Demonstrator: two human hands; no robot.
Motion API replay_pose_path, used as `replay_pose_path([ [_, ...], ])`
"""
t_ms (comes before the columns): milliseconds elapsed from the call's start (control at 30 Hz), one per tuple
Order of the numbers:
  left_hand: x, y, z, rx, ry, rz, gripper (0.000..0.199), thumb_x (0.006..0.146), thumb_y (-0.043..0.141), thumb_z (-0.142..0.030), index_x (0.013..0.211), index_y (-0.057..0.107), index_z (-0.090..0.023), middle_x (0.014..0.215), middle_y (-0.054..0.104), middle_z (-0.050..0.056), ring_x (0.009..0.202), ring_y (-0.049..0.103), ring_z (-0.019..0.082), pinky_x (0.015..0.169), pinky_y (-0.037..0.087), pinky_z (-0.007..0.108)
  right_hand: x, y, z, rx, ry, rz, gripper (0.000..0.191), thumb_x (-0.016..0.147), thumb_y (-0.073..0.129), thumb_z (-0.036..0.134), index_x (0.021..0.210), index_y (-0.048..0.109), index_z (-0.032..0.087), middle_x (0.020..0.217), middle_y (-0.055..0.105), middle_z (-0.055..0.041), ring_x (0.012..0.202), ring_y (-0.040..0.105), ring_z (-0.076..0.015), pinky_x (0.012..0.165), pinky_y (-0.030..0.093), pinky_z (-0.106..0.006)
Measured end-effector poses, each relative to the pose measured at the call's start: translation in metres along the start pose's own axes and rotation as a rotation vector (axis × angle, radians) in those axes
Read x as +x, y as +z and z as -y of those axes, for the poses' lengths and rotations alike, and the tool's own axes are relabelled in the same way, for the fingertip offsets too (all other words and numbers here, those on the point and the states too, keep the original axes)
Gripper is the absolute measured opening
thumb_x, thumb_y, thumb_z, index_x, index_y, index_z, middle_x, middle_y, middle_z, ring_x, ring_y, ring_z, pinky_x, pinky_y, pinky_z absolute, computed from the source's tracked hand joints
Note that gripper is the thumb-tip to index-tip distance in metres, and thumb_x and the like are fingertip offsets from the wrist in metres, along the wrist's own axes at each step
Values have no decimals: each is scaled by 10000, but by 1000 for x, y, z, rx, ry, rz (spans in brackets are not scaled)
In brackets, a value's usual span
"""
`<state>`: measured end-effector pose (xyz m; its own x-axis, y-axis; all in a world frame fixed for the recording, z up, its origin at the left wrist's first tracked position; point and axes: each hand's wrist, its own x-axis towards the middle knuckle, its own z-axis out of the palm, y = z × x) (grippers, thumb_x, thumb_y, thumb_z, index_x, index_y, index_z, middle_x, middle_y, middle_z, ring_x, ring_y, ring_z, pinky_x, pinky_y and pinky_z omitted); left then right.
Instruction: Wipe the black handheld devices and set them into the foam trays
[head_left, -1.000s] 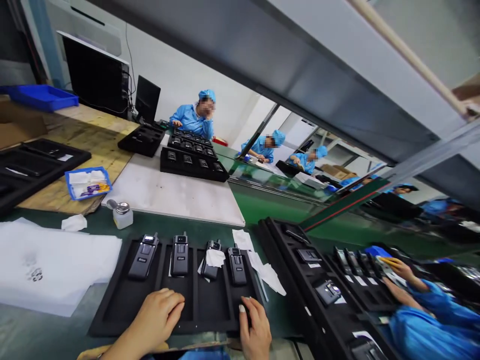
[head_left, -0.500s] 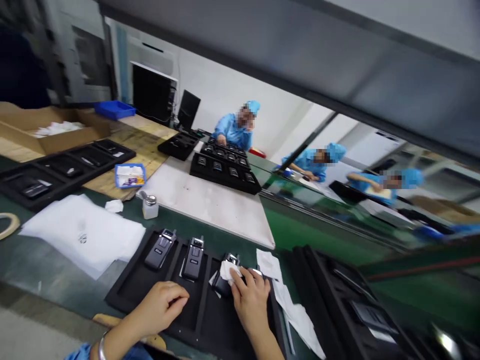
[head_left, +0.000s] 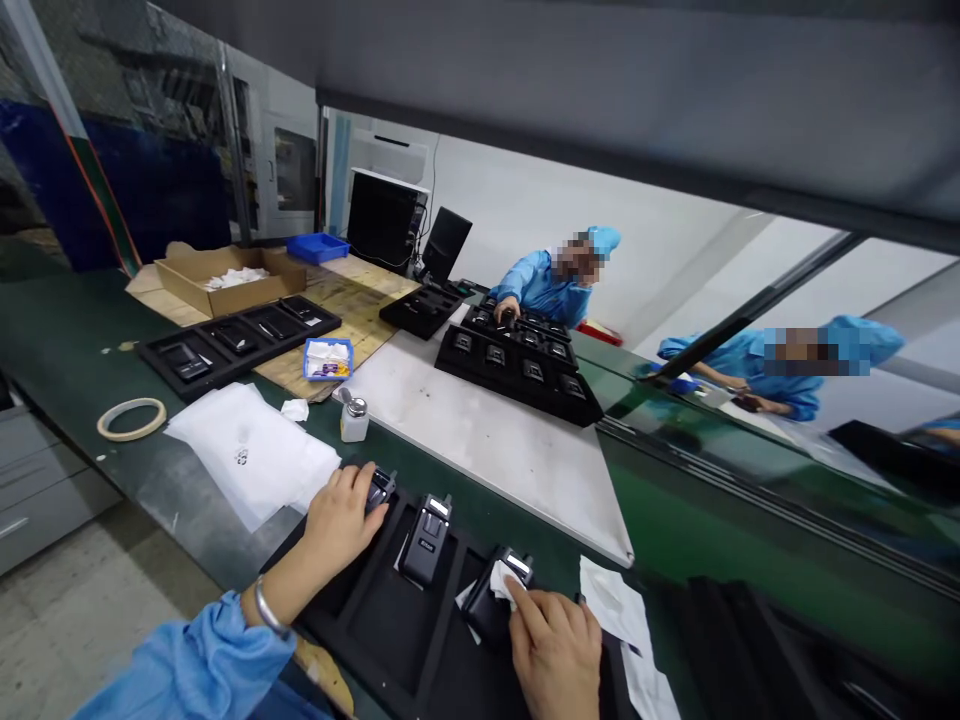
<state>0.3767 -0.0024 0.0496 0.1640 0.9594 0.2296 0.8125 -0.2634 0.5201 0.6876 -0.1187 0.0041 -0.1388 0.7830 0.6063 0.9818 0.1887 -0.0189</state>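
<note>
A black foam tray [head_left: 382, 640] with divided compartments holds several black handheld devices. My left hand [head_left: 341, 520] has its fingers wrapped over the leftmost device [head_left: 382, 487], mostly covering it. The second device [head_left: 426, 541] lies untouched in its compartment, screen at the top. My right hand [head_left: 556, 640] pinches a white cloth [head_left: 504, 582] against the third device [head_left: 487, 607]. Behind my right hand, the fourth compartment is mostly hidden.
White sheets [head_left: 251, 455], a tape roll [head_left: 131, 419] and a small bottle [head_left: 354, 418] lie beyond the tray. White cloths [head_left: 615, 600] and dark foam trays [head_left: 757, 640] are at the right. A person [head_left: 551, 280] works across the table.
My left hand has moved forward from the tray's near part onto the leftmost device. My right hand keeps the cloth on the third device. The view has turned left.
</note>
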Motion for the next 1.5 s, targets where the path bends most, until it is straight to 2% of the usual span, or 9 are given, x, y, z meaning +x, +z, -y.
replay_pose_path([
  [100, 28, 12, -12, 100, -45, 7, 748, 794, 733, -301, 1453, 437, -106, 1105, 607, 187, 1088, 545, 377, 863, 498, 464, -1, 0, 9, 138, 93, -31, 310, 993, 447, 342, 1154, 692, 244, 851, 658, -70, 805, 567, -246, 781, 436, -427],
  [233, 45, 22, -20, 120, -63, 25, 770, 751, 746, -200, 1449, 438, -92, 1046, 614, 186, 1002, 602, 368, 776, 528, 438, 0, -3, 27, 319, 176, -55, 322, 1002, 456, 357, 1201, 690, 262, 912, 665, -72, 853, 595, -231, 762, 480, -371],
  [367, 25, 8, 0, 2, 55, 43, 841, 801, 703, -251, 1526, 285, -164, 1144, 628, 126, 1084, 619, 292, 905, 537, 408, 7, -11, 42, 504, 291, -67, 301, 977, 532, 386, 1171, 722, 254, 982, 686, -84, 894, 636, -227, 756, 510, -338],
  [467, -10, -2, 23, -323, 241, -7, 901, 801, 692, -229, 1550, 191, -257, 1291, 596, 83, 1187, 591, 237, 1036, 492, 383, 22, -17, 56, 641, 329, -53, 291, 969, 554, 371, 1164, 727, 243, 1001, 680, -84, 908, 642, -221, 761, 516, -330],
  [633, -54, 2, 47, -630, 320, -142, 894, 808, 705, -195, 1552, 215, -268, 1346, 584, 119, 1223, 589, 275, 1065, 485, 467, 65, -17, 96, 730, 120, -54, 333, 962, 518, 179, 1228, 684, 291, 936, 621, -50, 928, 584, -206, 818, 490, -375],
  [900, -60, 7, 53, -709, 350, -157, 941, 770, 749, -169, 1550, 230, -249, 1349, 591, 132, 1213, 600, 286, 1060, 500, 495, 115, 8, 149, 549, -283, -90, 388, 933, 495, 67, 1144, 703, 317, 938, 615, -16, 962, 525, -188, 1099, 240, -632],
  [1067, -59, 5, 53, -711, 386, -168, 929, 768, 738, -165, 1547, 241, -254, 1328, 611, 124, 1198, 612, 285, 1040, 521, 494, 124, 11, 141, 457, -368, -133, 356, 932, 511, 62, 1070, 725, 311, 906, 640, 7, 962, 523, -173, 1153, 129, -632],
  [1200, -59, 7, 55, -731, 353, -164, 935, 771, 737, -174, 1552, 229, -254, 1317, 619, 126, 1192, 617, 285, 1041, 521, 489, 127, 7, 129, 362, -299, -170, 340, 941, 501, 78, 1041, 736, 302, 903, 656, 0, 959, 528, -181, 1156, 110, -633],
  [1500, -59, 2, 54, -708, 376, -168, 933, 770, 737, -164, 1550, 234, -265, 1317, 624, 122, 1182, 626, 288, 1023, 539, 482, 124, 15, 143, 418, -389, -150, 365, 932, 504, 81, 1095, 721, 326, 916, 672, 16, 967, 529, -178, 1157, 71, -665],
])
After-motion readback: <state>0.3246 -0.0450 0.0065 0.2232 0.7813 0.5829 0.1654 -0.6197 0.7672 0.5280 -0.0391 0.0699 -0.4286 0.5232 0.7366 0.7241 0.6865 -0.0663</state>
